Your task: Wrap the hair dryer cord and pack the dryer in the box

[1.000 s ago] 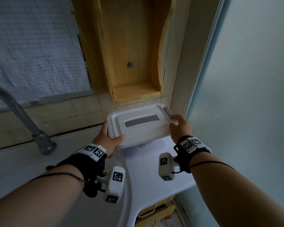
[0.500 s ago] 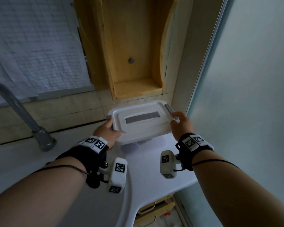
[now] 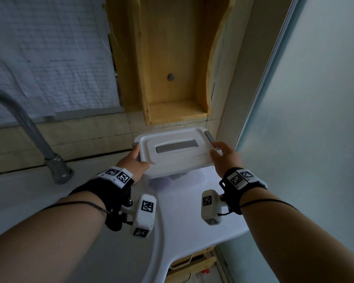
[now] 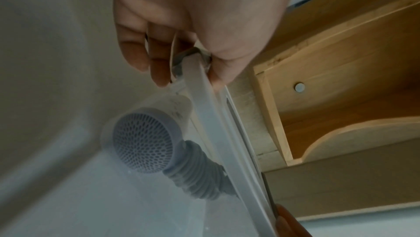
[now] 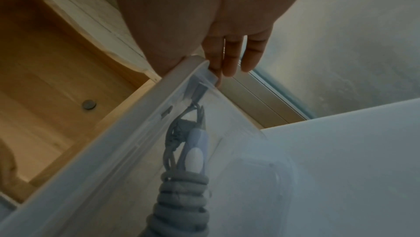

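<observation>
A translucent white plastic box (image 3: 173,160) with a lid and grey latches is held above the white counter (image 3: 198,217), just below a wooden wall shelf. My left hand (image 3: 134,163) grips its left end, thumb on the lid and fingers under the rim (image 4: 159,65). My right hand (image 3: 223,158) grips the right end by the grey latch, fingers curled under the rim (image 5: 227,61). Through the box wall I see the hair dryer: its grey mesh intake (image 4: 145,142), its handle wound with the grey cord (image 5: 181,203), and the plug (image 5: 195,153).
A wooden shelf niche (image 3: 176,78) hangs on the wall right behind the box. A metal tap (image 3: 39,144) stands at the left over the sink. A frosted glass panel (image 3: 315,119) closes off the right side. Wooden shelving (image 3: 194,264) shows below the counter edge.
Both hands have carried the box farther away and up toward the wooden shelf. The grip on both ends is the same.
</observation>
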{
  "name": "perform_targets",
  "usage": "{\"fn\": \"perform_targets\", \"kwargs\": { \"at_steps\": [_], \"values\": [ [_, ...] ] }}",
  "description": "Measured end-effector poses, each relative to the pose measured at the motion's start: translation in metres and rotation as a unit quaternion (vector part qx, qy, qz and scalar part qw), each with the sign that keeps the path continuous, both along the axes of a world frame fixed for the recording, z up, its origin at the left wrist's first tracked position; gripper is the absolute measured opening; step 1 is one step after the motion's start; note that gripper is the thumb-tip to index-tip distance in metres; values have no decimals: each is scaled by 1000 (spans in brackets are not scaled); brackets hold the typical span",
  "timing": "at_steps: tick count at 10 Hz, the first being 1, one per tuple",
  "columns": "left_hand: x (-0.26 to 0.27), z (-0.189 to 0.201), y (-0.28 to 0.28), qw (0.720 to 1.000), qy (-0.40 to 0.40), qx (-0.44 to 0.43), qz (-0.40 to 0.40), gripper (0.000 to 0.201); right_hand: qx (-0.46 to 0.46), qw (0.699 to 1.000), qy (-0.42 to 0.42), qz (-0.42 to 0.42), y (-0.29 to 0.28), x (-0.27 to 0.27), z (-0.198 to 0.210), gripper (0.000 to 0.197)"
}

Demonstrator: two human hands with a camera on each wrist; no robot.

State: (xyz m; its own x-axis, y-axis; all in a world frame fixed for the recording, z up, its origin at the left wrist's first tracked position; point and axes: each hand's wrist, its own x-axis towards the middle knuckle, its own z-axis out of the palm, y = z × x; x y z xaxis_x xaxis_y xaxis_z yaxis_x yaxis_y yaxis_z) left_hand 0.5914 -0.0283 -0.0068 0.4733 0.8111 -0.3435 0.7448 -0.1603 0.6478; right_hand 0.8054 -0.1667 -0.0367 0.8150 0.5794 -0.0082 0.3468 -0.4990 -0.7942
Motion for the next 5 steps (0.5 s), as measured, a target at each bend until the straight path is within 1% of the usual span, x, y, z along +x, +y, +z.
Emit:
{"fn": "perform_targets", "kwargs": {
  "at_steps": [1, 2, 3, 4, 5],
  "values": [
    [-3, -2, 5, 1000, -17, -13, 11, 76, -4, 1000, 1, 1, 6, 0, 1, 27],
    [-8, -5, 4, 999, -35, -3, 9, 76, -16, 1000, 5, 1, 7, -2, 2, 27],
    [-14, -8, 9, 1000, -16, 25, -2, 76, -53, 999, -7, 10, 8, -2, 6, 28],
    [-23, 1, 10, 999, -2, 42, -3, 72, -103, 994, -40, 5, 11, -6, 21, 34],
    [-32, 11, 14, 998, -27, 56, 29, 70, -84, 995, -53, -28, 21, -6, 34, 41]
  ]
}}
